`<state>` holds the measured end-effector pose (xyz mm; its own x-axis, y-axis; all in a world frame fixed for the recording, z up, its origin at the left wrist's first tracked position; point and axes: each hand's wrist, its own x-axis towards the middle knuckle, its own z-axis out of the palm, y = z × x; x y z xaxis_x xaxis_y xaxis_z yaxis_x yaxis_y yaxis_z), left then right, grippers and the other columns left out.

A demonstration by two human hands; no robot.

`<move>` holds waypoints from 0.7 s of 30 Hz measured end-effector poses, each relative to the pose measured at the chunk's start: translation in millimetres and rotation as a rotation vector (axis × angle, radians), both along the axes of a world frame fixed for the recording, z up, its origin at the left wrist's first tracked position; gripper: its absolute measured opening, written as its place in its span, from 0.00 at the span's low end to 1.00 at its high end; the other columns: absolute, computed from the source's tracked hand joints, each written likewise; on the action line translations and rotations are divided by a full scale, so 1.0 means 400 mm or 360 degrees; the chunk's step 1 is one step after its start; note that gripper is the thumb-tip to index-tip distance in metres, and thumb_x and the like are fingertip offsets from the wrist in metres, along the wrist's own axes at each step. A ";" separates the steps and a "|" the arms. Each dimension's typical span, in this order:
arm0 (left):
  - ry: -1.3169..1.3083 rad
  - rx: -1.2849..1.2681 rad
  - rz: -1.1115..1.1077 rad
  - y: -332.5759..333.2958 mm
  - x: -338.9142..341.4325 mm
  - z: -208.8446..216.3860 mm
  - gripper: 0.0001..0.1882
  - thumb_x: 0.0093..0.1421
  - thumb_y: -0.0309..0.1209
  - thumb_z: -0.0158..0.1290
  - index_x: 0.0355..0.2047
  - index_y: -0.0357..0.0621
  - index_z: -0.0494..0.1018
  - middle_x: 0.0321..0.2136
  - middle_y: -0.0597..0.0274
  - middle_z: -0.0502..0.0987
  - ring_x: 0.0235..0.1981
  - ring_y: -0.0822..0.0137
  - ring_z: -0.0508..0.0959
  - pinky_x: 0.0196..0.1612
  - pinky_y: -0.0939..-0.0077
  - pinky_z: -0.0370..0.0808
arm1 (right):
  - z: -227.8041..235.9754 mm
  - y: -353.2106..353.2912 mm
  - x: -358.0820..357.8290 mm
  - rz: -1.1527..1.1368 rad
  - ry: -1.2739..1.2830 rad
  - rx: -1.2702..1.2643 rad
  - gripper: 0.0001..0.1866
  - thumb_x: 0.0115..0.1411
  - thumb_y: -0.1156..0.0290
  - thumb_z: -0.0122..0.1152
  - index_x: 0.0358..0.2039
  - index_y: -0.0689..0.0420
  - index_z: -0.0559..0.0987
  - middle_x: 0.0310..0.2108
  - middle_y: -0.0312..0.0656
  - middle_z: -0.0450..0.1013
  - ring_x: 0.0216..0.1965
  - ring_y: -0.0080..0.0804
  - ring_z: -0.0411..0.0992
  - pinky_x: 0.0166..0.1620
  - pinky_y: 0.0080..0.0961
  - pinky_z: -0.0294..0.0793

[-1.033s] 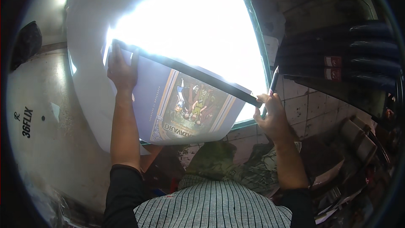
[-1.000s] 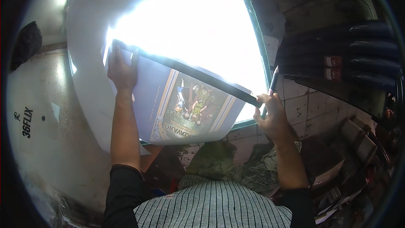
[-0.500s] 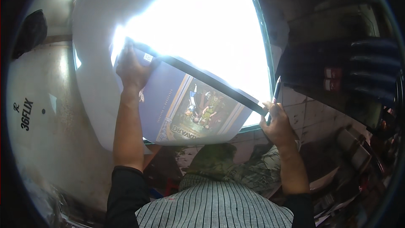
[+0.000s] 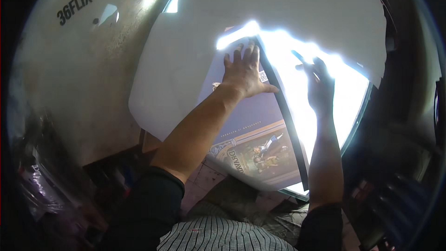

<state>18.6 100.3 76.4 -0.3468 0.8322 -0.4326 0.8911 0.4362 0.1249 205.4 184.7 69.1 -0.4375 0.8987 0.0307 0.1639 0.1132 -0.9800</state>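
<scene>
Head view: two flat hands, left hand (image 4: pixel 244 74) and right hand (image 4: pixel 319 85), one poster (image 4: pixel 253 130).

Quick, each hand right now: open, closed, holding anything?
Left hand: open, flat on the poster.
Right hand: open, on the bright panel.

Glare from the lit panel (image 4: pixel 320 107) washes out my right hand (image 4: pixel 318 86) fingertips, my left forearm (image 4: pixel 204 125) covers part of the blue poster (image 4: pixel 251 130), and the dark clutter (image 4: pixel 51 190) at lower left is too blurred to identify.
</scene>
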 end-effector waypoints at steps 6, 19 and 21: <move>-0.0013 0.0027 -0.0015 0.002 0.005 0.009 0.73 0.41 0.74 0.63 0.73 0.42 0.41 0.74 0.49 0.45 0.74 0.47 0.44 0.73 0.40 0.46 | -0.125 0.110 -0.237 0.0191 0.0175 0.0276 0.10 0.61 0.70 0.64 0.41 0.61 0.81 0.31 0.45 0.82 0.33 0.31 0.83 0.39 0.26 0.81; 0.0012 -0.0012 -0.0048 0.001 0.001 0.009 0.73 0.42 0.76 0.60 0.74 0.41 0.40 0.74 0.48 0.44 0.75 0.46 0.43 0.72 0.39 0.45 | -0.134 0.112 -0.259 0.0254 0.0104 0.0180 0.11 0.59 0.69 0.64 0.40 0.60 0.82 0.30 0.44 0.81 0.32 0.32 0.82 0.39 0.27 0.80; 0.0012 -0.0012 -0.0057 -0.001 0.002 0.011 0.73 0.42 0.76 0.59 0.74 0.41 0.40 0.74 0.48 0.44 0.75 0.46 0.43 0.73 0.40 0.44 | -0.131 0.110 -0.252 0.0269 0.0127 0.0230 0.10 0.58 0.69 0.65 0.39 0.60 0.82 0.29 0.44 0.81 0.32 0.31 0.82 0.39 0.27 0.79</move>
